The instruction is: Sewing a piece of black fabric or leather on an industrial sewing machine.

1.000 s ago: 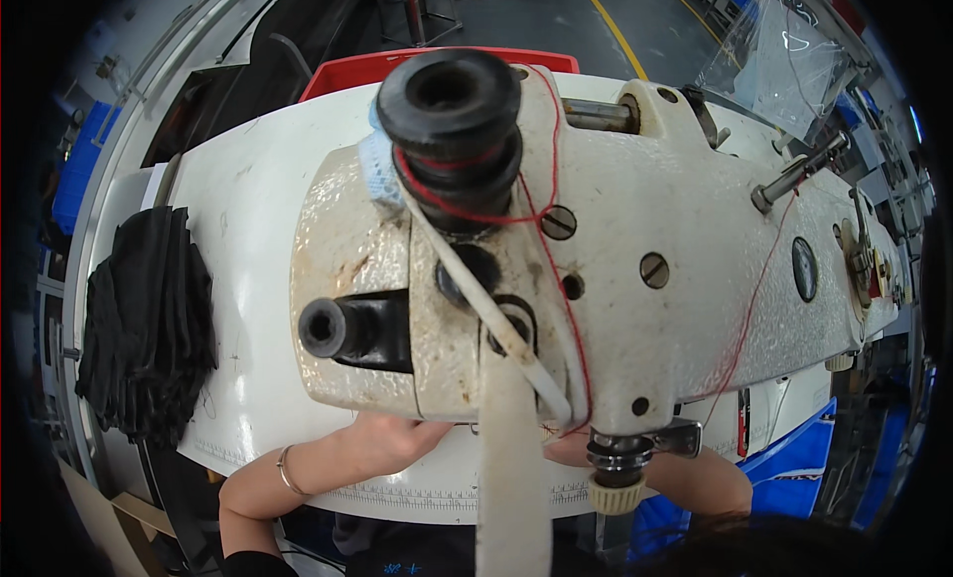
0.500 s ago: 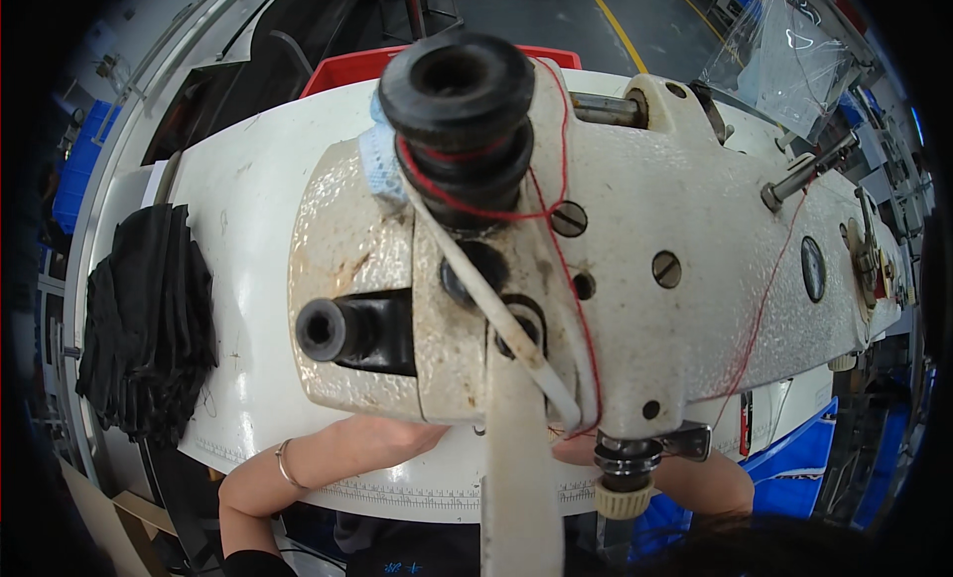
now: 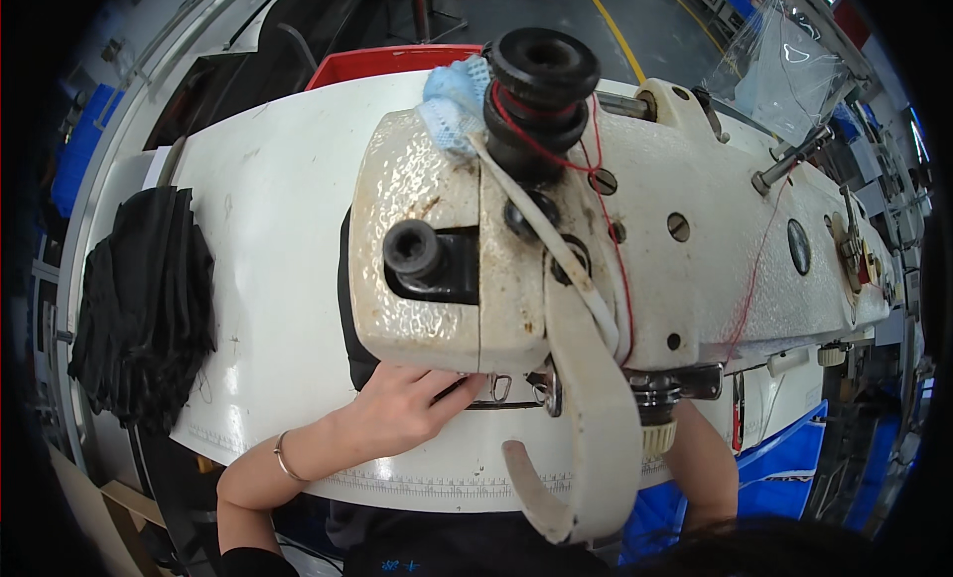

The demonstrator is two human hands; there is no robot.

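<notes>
Left hand (image 3: 402, 410), fingers bent, works at matte black cloth (image 3: 361, 361) on the white surface (image 3: 278, 279), whether its grip pinches impossible to tell; right hand hidden; the cloth, left edge running near to far, lies partly beneath a cream sewing machine (image 3: 645, 289), long axis obscured.

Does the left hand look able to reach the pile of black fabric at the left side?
Probably yes: nothing visible stands between the left hand and the black fabric pile across the white tabletop, though it would have to move away from the sewing machine.
</notes>
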